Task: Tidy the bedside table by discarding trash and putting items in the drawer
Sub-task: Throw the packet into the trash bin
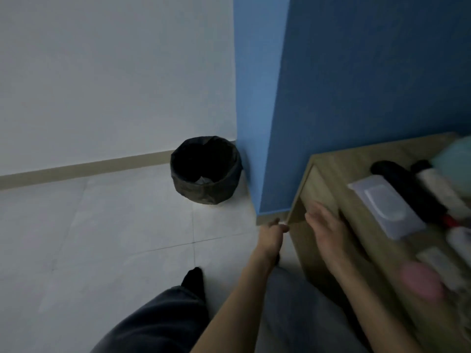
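bedside table [339,164] wood is overlapped at its near left corner by the straightened, spread fingers [317,212] of the right hand [328,231], which is held loose and is blurred; whether the wood is touched cannot be told. the fingers [280,228] of the left hand [271,238] are curled in tight just beside the table's lower front corner, and whether anything is pinched between them cannot be told. both bare forearms are stretched in from the lower edge of the view.

the table is set against a blue wall [369,85]. on its top, right of the right hand, a clear wet-wipe pack [387,207] is laid flat, with a long black object [405,189] just behind it. a pink rounded object [421,284] is seen nearer the viewer, and a pale teal object [456,154] at the far end; all are blurred.

a black-lined trash bin [206,192] is stood on the tiled floor [102,225] beside the blue wall's corner, well apart from the left hand, with a white scrap [204,180] inside. a dark trouser leg [158,322] and a black-socked foot [195,278] are seen at lower left.
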